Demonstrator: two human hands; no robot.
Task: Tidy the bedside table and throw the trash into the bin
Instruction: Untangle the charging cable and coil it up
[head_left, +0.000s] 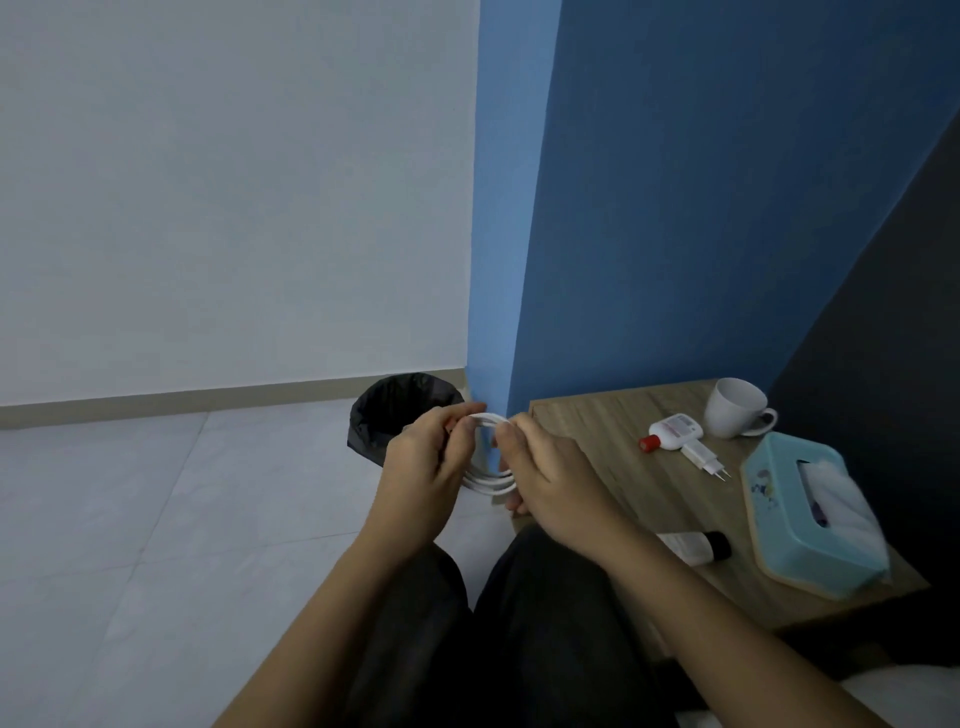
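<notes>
A coiled white cable (488, 483) hangs between my two hands, in front of my knees and left of the wooden bedside table (613, 447). My left hand (423, 478) pinches the top of the coil. My right hand (550, 478) grips its right side with curled fingers. On the table lie a white bottle with a red cap (672, 432), a white charger plug (704, 457), a white mug (735, 408), a teal tissue box (800, 519) and a white tube with a black cap (696, 546). A bin with a black liner (387, 413) stands on the floor behind my hands.
The bin sits in the corner where the white wall meets a blue wall column (504, 291). Pale floor tiles (156, 509) stretch to the left. My legs in dark trousers (519, 634) fill the lower middle. A dark headboard (893, 332) rises right of the table.
</notes>
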